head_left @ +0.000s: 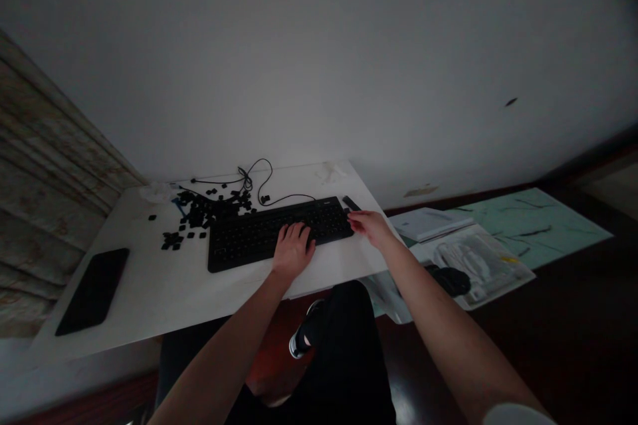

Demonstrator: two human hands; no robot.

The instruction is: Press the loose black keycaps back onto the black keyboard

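The black rectangular plastic keyboard [249,232] lies at a slant on the white flat-topped bench [164,299] and serves as the reference for all places below. The left hand [294,249] lies over the keyboard's near edge, right of its middle, palm down; its fingers are slightly parted, resting on or just above the keys, and cover some of them. The right hand [369,227] is at the keyboard's right end, fingers bent and drawn close together, their tips beside the end keys; whether a small piece is pinched there cannot be told.

A narrow dark bar-shaped object [350,203] lies just beyond the keyboard's far right corner, near the right fingers. A heap of loose black square keycaps [202,209] crowds the keyboard's far left corner, with a smaller cluster of black keycaps [172,240] left of its left end. A slim blue item [178,206] lies among the heap's outer pieces. A thin black cable [272,180] loops behind the keyboard. Well left of the keyboard lies a flat black rectangular slab [94,291]. Off the bench, to the keyboard's right, sit a flat whitish box [431,222] and a clear plastic package [473,262].
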